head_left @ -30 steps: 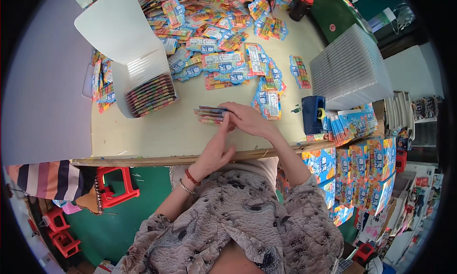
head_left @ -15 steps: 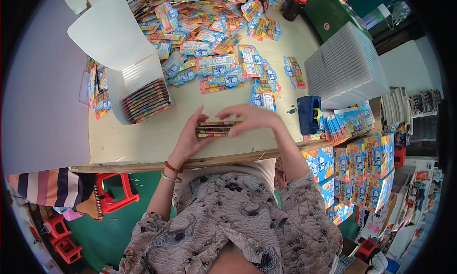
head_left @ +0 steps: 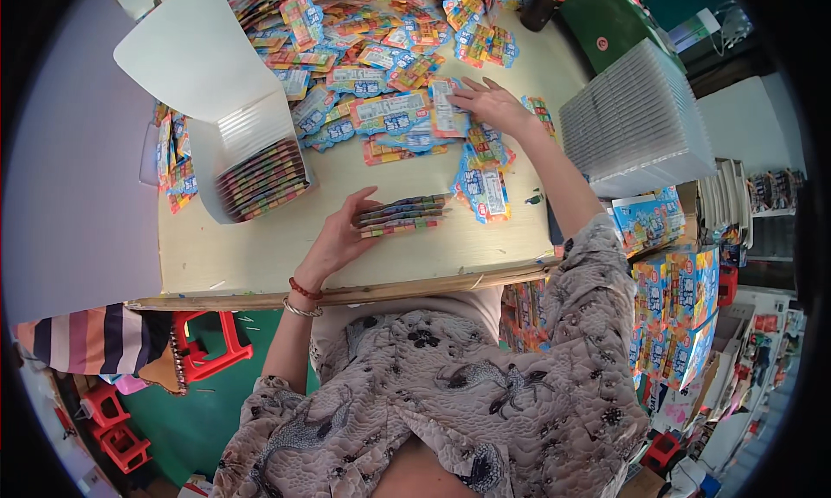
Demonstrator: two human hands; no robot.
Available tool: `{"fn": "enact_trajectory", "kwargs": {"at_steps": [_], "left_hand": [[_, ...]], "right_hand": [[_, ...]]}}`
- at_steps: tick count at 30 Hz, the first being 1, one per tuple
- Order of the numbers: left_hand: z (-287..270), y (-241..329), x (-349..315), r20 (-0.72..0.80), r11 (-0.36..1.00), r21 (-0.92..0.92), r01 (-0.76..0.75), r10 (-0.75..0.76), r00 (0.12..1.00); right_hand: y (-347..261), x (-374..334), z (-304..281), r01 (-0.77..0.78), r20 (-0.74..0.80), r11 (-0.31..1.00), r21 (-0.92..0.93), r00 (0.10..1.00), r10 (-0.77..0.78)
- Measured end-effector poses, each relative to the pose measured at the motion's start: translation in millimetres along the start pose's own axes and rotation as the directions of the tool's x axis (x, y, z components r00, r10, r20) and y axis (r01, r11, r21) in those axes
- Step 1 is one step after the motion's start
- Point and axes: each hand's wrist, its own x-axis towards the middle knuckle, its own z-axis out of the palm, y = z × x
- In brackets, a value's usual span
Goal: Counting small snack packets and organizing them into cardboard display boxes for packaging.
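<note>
Near the front edge of the table, my left hand grips the left end of a small stack of colourful flat packets, which stand on edge with slight gaps between them. My right hand is stretched far forward, fingers spread, over a blue and orange packet lying flat. Whether its fingertips touch that packet I cannot tell. To the left, an open white box holds a row of similar packets on edge.
A large heap of packets covers the table's far part. At the right stand a stack of clear plastic trays and printed boxes. A dark bottle with a red lid stands at the back. Red stools are on the floor.
My right hand has left the stack and moved forward and right to the loose packets. My left hand keeps hold of the stack, whose free end now fans out a little.
</note>
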Motion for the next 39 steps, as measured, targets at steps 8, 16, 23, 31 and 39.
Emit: {"fn": "enact_trajectory", "kwargs": {"at_steps": [8,16,23,31,39], "left_hand": [[16,-27,-12,-0.051,0.998,-0.059,0.005,-0.008,0.999],[28,-22,4,-0.292,0.998,-0.009,-0.062,0.056,0.955],[18,-25,11,-0.053,1.0,0.012,-0.024,0.025,0.998],[12,-17,0,-0.06,0.999,-0.01,-0.04,0.039,0.997],[11,-16,3,0.015,0.987,0.141,-0.074,0.073,0.997]], "right_hand": [[-61,-25,-67,0.0,-0.375,0.929,0.371,0.915,0.15],[-148,-32,-43,-0.069,0.01,0.545,0.835,0.994,0.11],[-41,-40,14,-0.699,0.175,0.429,0.572,0.616,0.768],[-95,-36,-12,-0.06,-0.029,0.098,0.993,0.699,0.715],[-169,-59,-41,-0.179,0.084,0.115,0.977,0.822,0.563]]}}
